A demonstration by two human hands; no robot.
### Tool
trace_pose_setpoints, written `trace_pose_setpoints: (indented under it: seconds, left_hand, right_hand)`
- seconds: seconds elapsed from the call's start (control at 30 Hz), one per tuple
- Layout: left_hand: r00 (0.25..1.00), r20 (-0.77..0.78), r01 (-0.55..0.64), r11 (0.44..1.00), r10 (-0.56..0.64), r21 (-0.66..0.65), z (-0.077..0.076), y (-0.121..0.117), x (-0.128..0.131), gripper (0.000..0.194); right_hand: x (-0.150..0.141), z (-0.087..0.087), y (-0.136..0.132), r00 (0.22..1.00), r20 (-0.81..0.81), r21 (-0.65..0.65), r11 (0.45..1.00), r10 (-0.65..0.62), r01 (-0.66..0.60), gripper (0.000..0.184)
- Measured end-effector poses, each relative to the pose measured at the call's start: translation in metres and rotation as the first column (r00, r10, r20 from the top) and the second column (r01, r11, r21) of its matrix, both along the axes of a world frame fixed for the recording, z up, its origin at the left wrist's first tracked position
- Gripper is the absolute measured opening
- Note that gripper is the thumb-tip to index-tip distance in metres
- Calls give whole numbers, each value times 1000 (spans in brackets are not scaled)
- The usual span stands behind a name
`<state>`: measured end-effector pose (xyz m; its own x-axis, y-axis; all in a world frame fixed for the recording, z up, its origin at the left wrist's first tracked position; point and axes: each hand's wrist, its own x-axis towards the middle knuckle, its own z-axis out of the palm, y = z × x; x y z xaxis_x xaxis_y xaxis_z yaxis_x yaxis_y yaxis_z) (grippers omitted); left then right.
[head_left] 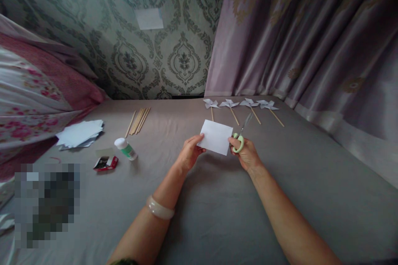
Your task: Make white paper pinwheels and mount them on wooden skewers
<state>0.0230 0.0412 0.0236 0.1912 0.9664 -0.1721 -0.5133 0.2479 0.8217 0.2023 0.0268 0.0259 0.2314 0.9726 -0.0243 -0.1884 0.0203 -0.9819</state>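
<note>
A white sheet of paper is held up in front of me, roughly square and slightly tilted. My left hand pinches its left edge between thumb and fingers. At the opposite edge, my right hand has its thumb by the paper and also carries scissors with pale green handles. The scissors' blades point up and away, clear of the sheet. Beyond the paper lie several white paper pinwheels on wooden sticks, side by side.
To the left are a stack of white paper, several wooden sticks, a white-and-green glue bottle and a small open red box. Grey cloth covers the surface. A curtain hangs at the right.
</note>
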Motion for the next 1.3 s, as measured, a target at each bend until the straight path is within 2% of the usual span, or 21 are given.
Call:
trace_pose_setpoints:
  seconds: [0.13, 0.3, 0.47, 0.67, 1.03, 1.17, 1.23, 1.3]
  left_hand:
    - [995, 69, 70, 997, -71, 24, 4, -1, 1, 41]
    - [998, 10, 61, 996, -62, 60, 2, -5, 6, 30]
    - [995, -97, 34, 993, -23, 116, -2, -9, 14, 37]
    - [982, -185, -6, 986, 37, 168, -6, -11, 19, 33]
    - [988, -155, -1, 983, 30, 185, -9, -11, 22, 29]
    - [991, -102, -75, 986, 91, 149, -8, -7, 18, 28]
    - [988, -70, -128, 983, 138, 132, -6, -4, 13, 29]
    - [982, -45, -178, 976, 185, 124, -4, 0, 8, 30]
  right_hand:
    - [-6, 0, 1, 993, -74, 9, 995, -94, 95, 36]
    - [-13, 0, 1, 977, -137, 12, 986, -164, 167, 36]
    - [-21, -4, -1, 973, -143, 28, 982, -182, 188, 36]
    - [-24, -10, -3, 978, -83, 114, 974, -189, 198, 38]
    - [-27, -11, -5, 980, -39, 122, 972, -197, 200, 39]
    - [-22, -12, -6, 991, 80, 86, 992, -103, 96, 43]
    - [-19, -11, -8, 984, 179, 6, 1000, 18, -19, 47]
    - [-17, -10, -10, 948, 267, -99, 984, 172, -151, 53]
